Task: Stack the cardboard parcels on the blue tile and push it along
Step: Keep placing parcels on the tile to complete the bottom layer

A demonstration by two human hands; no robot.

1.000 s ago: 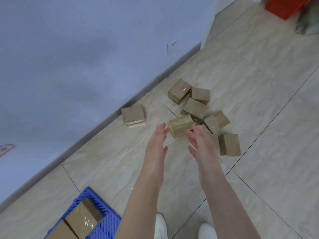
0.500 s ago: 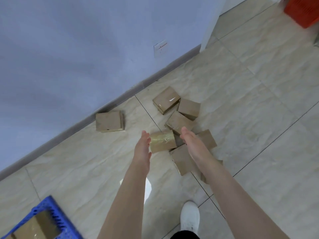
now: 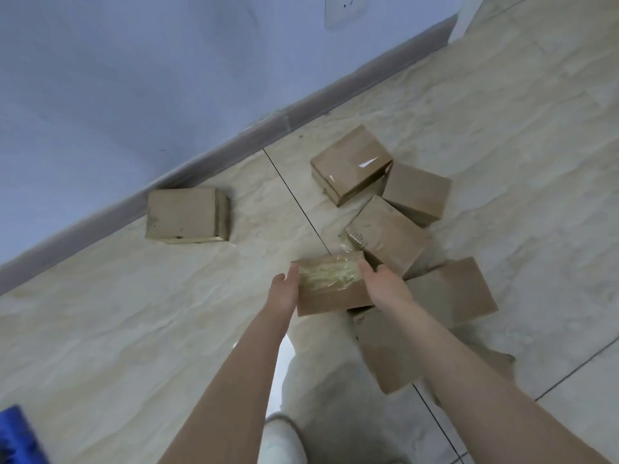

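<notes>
Two hands hold one cardboard parcel (image 3: 330,285) with crinkled tape on top, near the centre of the view: the left hand (image 3: 284,291) presses flat on its left side, the right hand (image 3: 382,284) on its right, so the grip is closed on this parcel from both sides. Crowded at 1 to 4 o'clock from it lie five more parcels; the nearest (image 3: 385,237) touches it at 1 o'clock. A single parcel (image 3: 186,214) lies apart at 10 o'clock, against the grey baseboard (image 3: 234,144). At 7 o'clock, a corner of the blue tile (image 3: 16,437) shows. A white shoe (image 3: 283,440) stands on the beige floor at 6 o'clock.
</notes>
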